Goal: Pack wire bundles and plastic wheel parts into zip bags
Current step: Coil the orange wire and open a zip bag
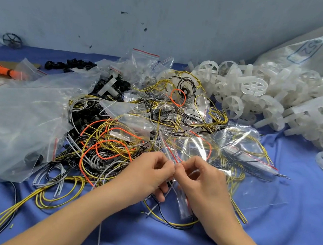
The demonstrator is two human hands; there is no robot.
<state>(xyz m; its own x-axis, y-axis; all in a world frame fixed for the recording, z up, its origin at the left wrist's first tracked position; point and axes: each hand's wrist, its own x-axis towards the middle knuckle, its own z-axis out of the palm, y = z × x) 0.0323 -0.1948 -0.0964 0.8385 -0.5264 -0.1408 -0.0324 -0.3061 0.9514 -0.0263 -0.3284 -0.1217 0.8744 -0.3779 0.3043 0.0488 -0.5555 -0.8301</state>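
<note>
Both hands, left (149,175) and right (203,183), each grip pinching zip bag (191,154) mouth, likely to open it.

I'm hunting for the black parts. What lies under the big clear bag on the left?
Through the big clear bag one dark round piece shows near its lower edge, and black parts stick out at its right side. The crumpled plastic hides everything else underneath.

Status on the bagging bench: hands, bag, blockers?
Left hand and right hand both pinching clear zip bag. Tangled yellow, orange, black wire pile crowds it. White plastic wheels untouched, right.
</note>
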